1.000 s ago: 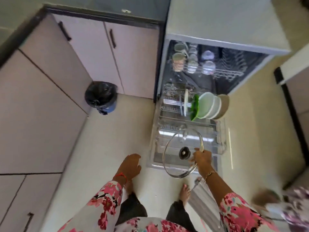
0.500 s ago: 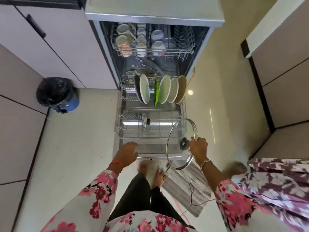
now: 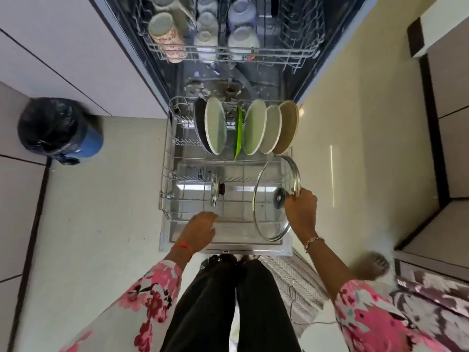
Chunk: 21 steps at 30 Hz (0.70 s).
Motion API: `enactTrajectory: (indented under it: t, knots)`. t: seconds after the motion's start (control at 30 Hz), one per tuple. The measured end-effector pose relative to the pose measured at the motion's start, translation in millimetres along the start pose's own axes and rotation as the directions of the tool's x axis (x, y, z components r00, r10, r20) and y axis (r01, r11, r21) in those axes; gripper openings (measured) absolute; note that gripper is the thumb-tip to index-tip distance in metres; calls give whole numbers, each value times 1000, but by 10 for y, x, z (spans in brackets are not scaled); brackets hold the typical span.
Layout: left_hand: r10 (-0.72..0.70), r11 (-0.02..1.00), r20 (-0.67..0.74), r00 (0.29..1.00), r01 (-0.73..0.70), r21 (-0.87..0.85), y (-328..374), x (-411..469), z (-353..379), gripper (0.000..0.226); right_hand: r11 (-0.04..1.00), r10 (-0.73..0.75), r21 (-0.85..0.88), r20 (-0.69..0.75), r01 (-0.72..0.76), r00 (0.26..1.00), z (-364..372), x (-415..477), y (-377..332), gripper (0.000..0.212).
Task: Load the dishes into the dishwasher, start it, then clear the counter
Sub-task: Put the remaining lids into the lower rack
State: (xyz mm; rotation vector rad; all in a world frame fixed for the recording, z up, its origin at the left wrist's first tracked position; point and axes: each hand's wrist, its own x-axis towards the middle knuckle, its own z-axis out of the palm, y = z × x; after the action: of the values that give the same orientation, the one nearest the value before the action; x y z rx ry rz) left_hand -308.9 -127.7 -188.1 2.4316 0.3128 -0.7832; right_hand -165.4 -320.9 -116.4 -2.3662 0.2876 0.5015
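Kitchen floor, dishwasher lower rack (image 3: 167, 179) pulled out: my right hand (image 3: 302, 212) grips a glass lid (image 3: 269, 207) upright, my left hand (image 3: 200, 229) hovers loosely open, holding nothing.

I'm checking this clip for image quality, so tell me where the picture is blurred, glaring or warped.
Head view: motion blur smears a bare foot at the right edge; a thin bright streak of glare lies on the floor right of the lower rack; wide-angle distortion bends the cabinet lines; the glass lid in the right hand stays fairly sharp.

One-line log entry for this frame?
phase: loading lower rack | right hand: holds glass lid by rim over rack | left hand: empty, at rack front
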Motion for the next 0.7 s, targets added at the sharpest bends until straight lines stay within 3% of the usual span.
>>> enactTrajectory:
  t: [0.2, 0.43, 0.6, 0.7]
  knots:
    - [-31, 998, 94, 995, 26, 55, -306, 740, 476, 46, 989, -132, -68, 1, 132, 991, 690, 420, 142, 31]
    - [-25, 999, 179, 984, 17, 44, -511, 1094, 977, 42, 986, -139, -91, 24, 141, 990, 1225, 706, 294, 17]
    - [-16, 999, -10, 1000, 15, -37, -510, 1027, 1126, 39, 965, -153, -204, 80, 166, 985, 1481, 825, 434, 20]
    - [-24, 997, -5, 1000, 23, -73, -496, 1049, 1096, 31, 939, -201, -266, 81, 216, 976, 1533, 876, 384, 22]
